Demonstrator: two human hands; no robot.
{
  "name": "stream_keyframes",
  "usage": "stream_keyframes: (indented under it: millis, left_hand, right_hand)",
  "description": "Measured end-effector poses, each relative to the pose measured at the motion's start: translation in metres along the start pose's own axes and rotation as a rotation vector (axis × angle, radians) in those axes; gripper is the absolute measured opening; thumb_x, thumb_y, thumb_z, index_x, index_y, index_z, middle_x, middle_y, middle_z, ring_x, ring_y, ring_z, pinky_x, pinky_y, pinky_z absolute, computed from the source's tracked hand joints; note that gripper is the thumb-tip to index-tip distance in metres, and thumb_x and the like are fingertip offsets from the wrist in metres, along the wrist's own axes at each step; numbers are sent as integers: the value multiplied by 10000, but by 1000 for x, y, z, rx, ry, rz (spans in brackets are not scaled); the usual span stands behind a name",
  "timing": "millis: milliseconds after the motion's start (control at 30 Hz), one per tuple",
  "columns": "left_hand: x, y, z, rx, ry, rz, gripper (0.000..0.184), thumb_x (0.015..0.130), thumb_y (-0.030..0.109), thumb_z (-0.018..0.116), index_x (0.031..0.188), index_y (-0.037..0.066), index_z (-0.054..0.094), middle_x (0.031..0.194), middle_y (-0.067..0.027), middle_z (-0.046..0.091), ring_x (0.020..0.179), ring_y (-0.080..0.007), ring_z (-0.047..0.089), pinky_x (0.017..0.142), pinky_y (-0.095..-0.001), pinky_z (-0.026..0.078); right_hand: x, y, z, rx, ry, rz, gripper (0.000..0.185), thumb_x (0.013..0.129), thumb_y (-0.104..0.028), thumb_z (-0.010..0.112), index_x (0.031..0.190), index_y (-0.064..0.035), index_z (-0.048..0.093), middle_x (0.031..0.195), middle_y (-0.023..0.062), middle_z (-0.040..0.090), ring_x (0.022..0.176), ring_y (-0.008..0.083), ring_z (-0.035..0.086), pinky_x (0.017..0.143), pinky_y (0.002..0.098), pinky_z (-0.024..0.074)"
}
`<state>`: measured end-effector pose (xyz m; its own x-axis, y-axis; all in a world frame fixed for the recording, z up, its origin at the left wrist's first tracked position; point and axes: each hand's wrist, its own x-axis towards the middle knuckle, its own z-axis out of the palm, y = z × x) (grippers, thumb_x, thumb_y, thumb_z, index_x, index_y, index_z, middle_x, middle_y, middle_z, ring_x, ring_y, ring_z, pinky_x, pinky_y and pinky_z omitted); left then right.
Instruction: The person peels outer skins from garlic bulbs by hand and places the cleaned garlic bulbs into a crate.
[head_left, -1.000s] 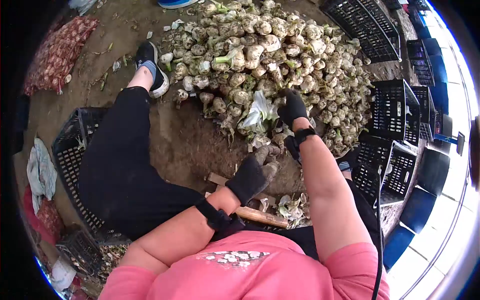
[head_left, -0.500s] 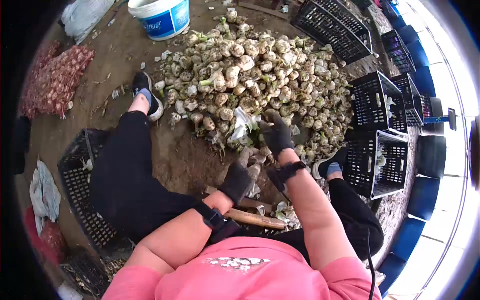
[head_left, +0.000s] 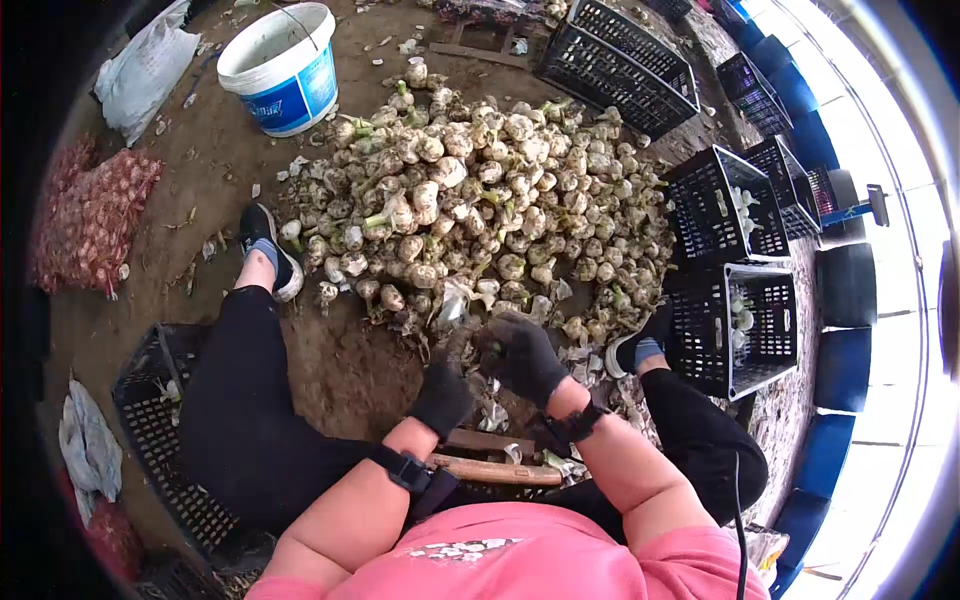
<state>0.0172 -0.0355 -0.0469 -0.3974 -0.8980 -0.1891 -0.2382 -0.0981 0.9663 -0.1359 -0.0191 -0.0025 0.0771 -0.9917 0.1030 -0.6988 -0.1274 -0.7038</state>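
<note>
Pale, round, soil-streaked bulbs, heaped; near edge partly hidden by dark-gloved left hand and right hand, both curled, contents indiscernible. Brown floor stretches leftward.

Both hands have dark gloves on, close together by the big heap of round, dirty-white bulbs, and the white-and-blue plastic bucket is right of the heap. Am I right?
Not quite: the head view shows the white-and-blue plastic bucket left of the big heap of round, dirty-white bulbs. The dark-gloved left hand and dark-gloved right hand are close together by the heap.
</note>
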Motion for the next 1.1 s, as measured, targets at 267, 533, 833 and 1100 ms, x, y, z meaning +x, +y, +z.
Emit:
stream_keyframes:
  millis: [267,533,833,1100]
  left_hand:
    - [7,-65,23,-626,-247,-2,307,765,9,547,1065,67,570,977,-80,625,889,-197,616,761,-302,499]
    - [-26,55,6,-631,-576,-250,367,908,145,472,1265,61,462,1038,-55,608,890,-162,614,765,-318,513]
    - [-17,60,-13,-317,-457,-70,405,885,188,553,1260,50,483,1158,-75,574,1058,-166,537,912,-314,426]
    - [-17,66,-17,-904,-598,-386,487,833,65,557,1304,47,436,1128,-55,572,953,-128,559,876,-288,462]
  right_hand:
    - [-68,-51,-86,1231,353,307,141,867,-9,509,1003,-35,535,976,69,560,794,104,540,689,263,483]
    - [-86,-31,-19,464,198,214,628,830,-121,670,1348,-33,325,1109,93,547,999,154,536,845,293,464]
    - [-78,-64,-29,268,157,228,675,673,-59,790,1266,-25,470,1094,108,606,1007,151,580,864,305,483]
    - [-84,-45,-31,113,210,232,659,701,-49,760,1284,-26,454,1153,113,576,1046,173,565,904,308,461]
